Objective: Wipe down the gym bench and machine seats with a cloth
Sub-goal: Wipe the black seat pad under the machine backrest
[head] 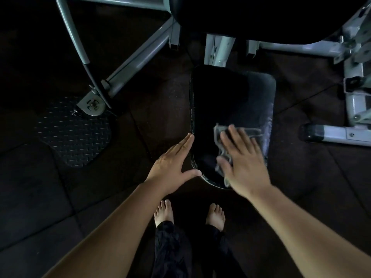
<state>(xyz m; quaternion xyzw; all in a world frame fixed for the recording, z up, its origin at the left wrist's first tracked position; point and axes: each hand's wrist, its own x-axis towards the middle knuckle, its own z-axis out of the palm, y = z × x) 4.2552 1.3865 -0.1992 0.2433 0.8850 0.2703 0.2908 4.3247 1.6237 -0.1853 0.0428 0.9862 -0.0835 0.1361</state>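
Note:
A black padded machine seat (224,101) fills the middle of the head view, its near end rounded. A grey cloth (219,135) lies flat on the seat's near right part. My right hand (245,159) presses down on the cloth with straight, spread fingers. My left hand (174,163) rests flat against the seat's left edge, fingers straight along the seam and thumb at the near corner. Part of the cloth is hidden under my right palm.
Grey steel frame tubes (140,57) run at the upper left and a grey frame (355,97) stands at the right. A black checker-plate footplate (74,133) lies on the dark rubber floor at left. My bare feet (189,215) stand just before the seat.

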